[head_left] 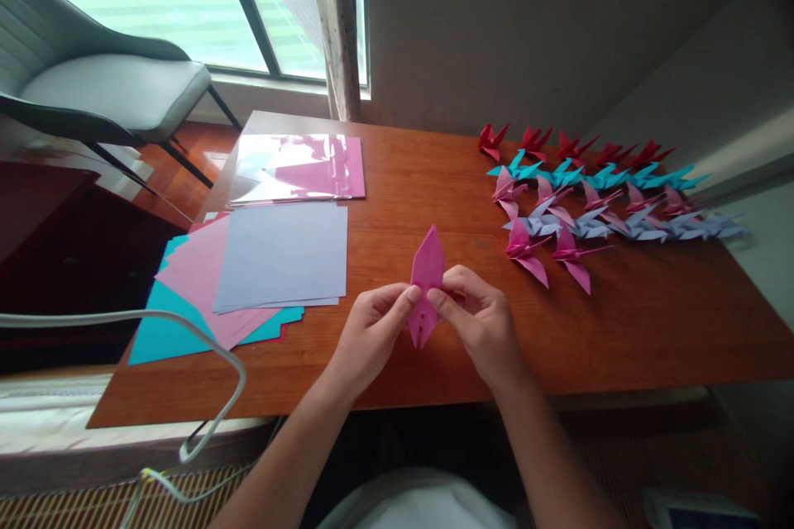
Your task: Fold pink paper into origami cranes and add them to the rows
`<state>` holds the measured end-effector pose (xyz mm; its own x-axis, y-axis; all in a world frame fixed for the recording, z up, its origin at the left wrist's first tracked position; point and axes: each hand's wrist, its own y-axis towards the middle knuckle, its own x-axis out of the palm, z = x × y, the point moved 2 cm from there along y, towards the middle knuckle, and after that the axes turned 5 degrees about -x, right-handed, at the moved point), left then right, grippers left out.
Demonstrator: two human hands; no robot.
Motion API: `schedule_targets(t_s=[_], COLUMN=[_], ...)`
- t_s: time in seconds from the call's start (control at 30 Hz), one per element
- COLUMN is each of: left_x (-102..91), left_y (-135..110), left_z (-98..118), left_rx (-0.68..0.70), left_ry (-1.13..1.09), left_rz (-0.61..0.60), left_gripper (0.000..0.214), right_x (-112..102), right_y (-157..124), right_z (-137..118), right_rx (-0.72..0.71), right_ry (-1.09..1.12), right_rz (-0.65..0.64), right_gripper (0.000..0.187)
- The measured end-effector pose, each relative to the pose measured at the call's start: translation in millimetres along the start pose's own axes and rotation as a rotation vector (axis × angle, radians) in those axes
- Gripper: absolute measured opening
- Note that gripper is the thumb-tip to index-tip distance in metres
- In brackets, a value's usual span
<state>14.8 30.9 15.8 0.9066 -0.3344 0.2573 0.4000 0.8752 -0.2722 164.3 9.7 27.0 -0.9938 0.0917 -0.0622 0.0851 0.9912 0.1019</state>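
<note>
A partly folded pink paper piece [426, 273], long and pointed at both ends, is held upright above the wooden table [651, 322]. My left hand [372, 331] pinches its left side with thumb and fingers closed. From the other side my right hand [480, 318] pinches the same piece near its middle. Both hands hover near the table's front edge.
Rows of finished paper cranes [595, 190] in red, teal, pink and lavender lie at the right. A stack of loose coloured sheets [248, 273] and a plastic pack of paper [298, 168] lie at the left. A grey chair [105, 91] stands by the window. A white cable [204, 347] crosses the lower left.
</note>
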Motion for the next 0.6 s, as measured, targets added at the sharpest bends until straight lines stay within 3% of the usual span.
schedule_targets(t_s=[0.17,0.33,0.6], left_x=[6.0,5.2,6.7], left_y=[-0.9,-1.7,-0.4], left_z=[1.6,-0.3,1.0], left_rx=[0.045,0.068,0.003], left_ry=[0.093,0.122,-0.024], left_rz=[-0.006,-0.016,-0.049], left_gripper=[0.029,0.029,0.026], right_x=[0.0,0.0,4.1], right_y=[0.1,0.0,1.5], right_z=[3.2,1.3,0.7], right_rx=[0.022,-0.005,-0.002], right_ry=[0.117,0.055,0.046], right_rz=[0.118,0.168,0.172], right_gripper=[0.015,0.014,0.014])
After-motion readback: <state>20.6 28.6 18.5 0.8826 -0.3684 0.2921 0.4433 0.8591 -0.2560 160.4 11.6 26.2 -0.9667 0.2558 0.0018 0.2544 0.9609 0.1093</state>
